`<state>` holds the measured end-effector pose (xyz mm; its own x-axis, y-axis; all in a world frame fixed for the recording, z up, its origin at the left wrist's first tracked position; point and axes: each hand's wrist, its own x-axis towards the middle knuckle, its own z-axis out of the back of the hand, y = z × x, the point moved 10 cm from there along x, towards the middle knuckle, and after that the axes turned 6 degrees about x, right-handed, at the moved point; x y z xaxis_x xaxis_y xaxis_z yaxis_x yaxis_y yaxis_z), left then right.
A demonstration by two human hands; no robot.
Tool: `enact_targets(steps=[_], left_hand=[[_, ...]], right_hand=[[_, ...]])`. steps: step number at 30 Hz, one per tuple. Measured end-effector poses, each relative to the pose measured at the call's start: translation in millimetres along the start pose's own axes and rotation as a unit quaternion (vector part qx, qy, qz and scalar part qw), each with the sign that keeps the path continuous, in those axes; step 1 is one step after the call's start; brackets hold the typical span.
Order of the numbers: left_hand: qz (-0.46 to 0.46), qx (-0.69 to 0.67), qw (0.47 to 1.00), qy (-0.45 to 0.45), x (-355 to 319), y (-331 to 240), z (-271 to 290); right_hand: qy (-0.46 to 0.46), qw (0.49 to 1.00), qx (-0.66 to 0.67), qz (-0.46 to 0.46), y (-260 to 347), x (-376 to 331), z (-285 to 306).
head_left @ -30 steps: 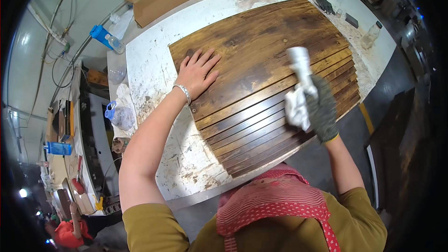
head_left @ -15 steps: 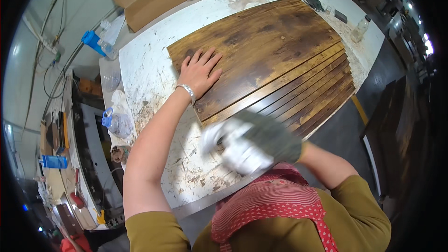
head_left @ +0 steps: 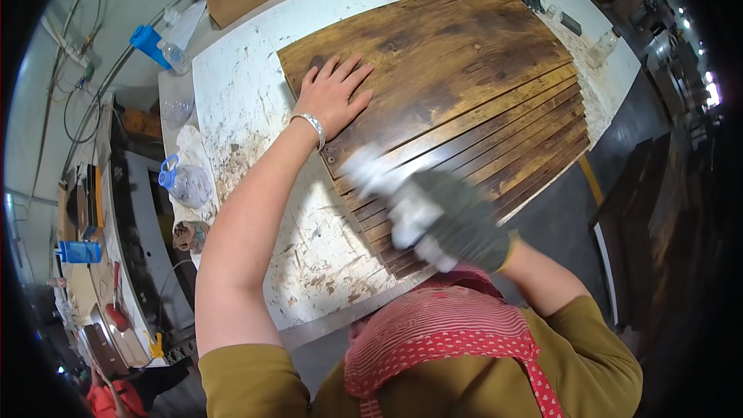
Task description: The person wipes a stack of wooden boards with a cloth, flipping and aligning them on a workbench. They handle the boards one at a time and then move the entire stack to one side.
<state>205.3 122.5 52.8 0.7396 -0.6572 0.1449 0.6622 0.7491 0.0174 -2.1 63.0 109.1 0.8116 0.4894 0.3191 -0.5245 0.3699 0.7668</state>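
1. While the left hand [head_left: 333,104] lies flat, fingers apart, on the top board [head_left: 449,46], the gloved right hand [head_left: 460,220] is closed round a white cloth [head_left: 414,217]; blur hides its separate fingers.
2. Since a second ago, the cloth has swept from the boards' right end to their left; this suggests lengthwise wiping, contact unclear.
3. Stepped boards [head_left: 534,135] lie stacked on the white table [head_left: 248,77].

Left hand [head_left: 334,101], bare, lay palm down, fingers [head_left: 357,77] spread, left forearm [head_left: 259,205] extended; right hand [head_left: 457,220], gloved, blurred, was curled in grip, right forearm [head_left: 535,275] angled inward.
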Motion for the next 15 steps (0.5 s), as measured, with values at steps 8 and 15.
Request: enact_targets(steps=[8, 15], left_hand=[[-0.017, 0.005, 1.0, -0.008, 9, -12, 4], [0.01, 0.007, 1.0, 0.009, -9, 4, -3]], right_hand=[[-0.06, 0.978, -0.19, -0.058, -21, 0, -36], [0.015, 0.803, 0.393, -0.448, -41, -28, -20]])
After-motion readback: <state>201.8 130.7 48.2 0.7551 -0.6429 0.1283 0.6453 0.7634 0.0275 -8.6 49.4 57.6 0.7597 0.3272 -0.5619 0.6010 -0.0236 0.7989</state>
